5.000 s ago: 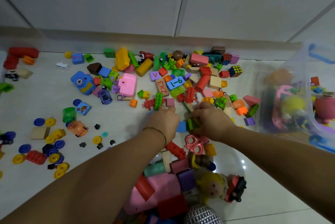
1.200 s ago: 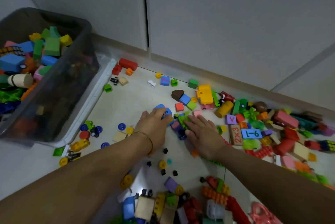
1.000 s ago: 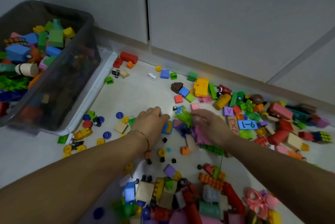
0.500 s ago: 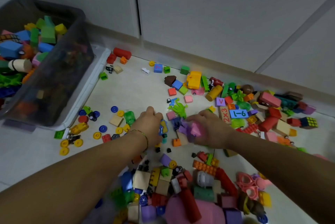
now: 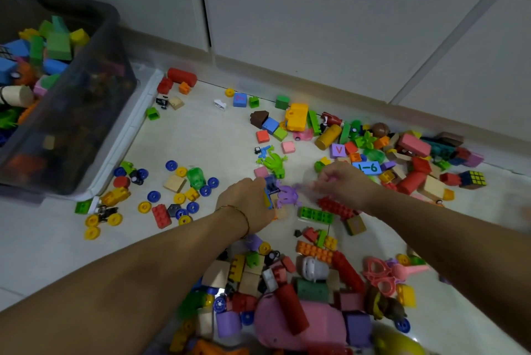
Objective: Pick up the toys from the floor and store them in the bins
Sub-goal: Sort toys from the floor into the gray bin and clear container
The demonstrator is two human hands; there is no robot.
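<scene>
Toys lie scattered over the pale tiled floor. My left hand (image 5: 247, 202) grips a small blue and yellow toy (image 5: 270, 190) low over the floor. Just to its right lies a purple frog (image 5: 288, 196), with a green frog (image 5: 274, 162) beyond it. My right hand (image 5: 346, 182) is blurred, its fingers curled around something small and pink. A dark see-through bin (image 5: 86, 113) stands at the left, filled with foam blocks and bricks.
Blue and yellow wheels (image 5: 153, 196) and small bricks lie between the bin and my left arm. A dense heap of blocks with a pink toy (image 5: 321, 323) sits close to me. More blocks and a puzzle cube (image 5: 474, 179) lie along the white wall at the right.
Both hands have drawn a little apart from the cluster they were raking. The purple frog now lies bare between them. The view shifted slightly left.
</scene>
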